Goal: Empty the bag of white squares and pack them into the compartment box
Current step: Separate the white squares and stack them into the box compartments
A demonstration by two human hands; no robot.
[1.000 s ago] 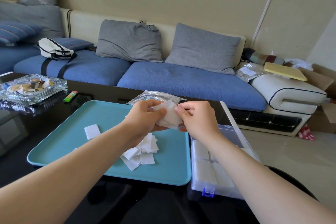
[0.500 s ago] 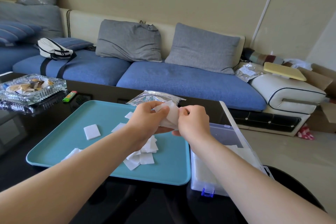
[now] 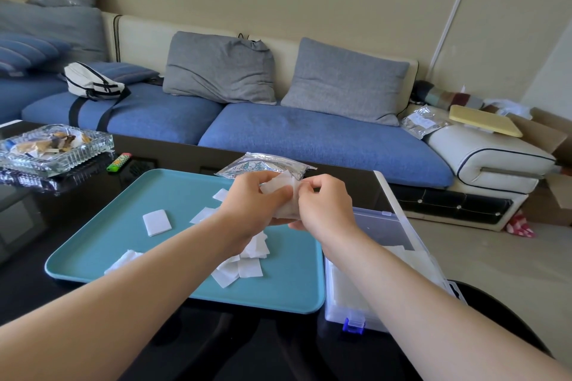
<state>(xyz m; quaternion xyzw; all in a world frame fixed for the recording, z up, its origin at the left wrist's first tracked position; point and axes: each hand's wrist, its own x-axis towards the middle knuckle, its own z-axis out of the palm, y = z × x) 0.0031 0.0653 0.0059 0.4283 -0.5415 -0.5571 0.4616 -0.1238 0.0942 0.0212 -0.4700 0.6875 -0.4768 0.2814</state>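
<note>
Currently your left hand [image 3: 255, 196] and right hand [image 3: 323, 206] both pinch a stack of squares [image 3: 282, 192] at frame centre, fingers [image 3: 312, 186] curled round it. Squares look light, soft, floppy: hold by edges, keep them aligned. Drop into box [image 3: 385, 224], lower right.

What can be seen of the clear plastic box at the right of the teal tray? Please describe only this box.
The clear box is a translucent plastic case with a blue latch on its near wall. Its lid is open, raised at the far side. White squares lie inside. It stands on the black table, close beside the teal tray; whether they touch is unclear. The right forearm passes above it and hides part.
</note>
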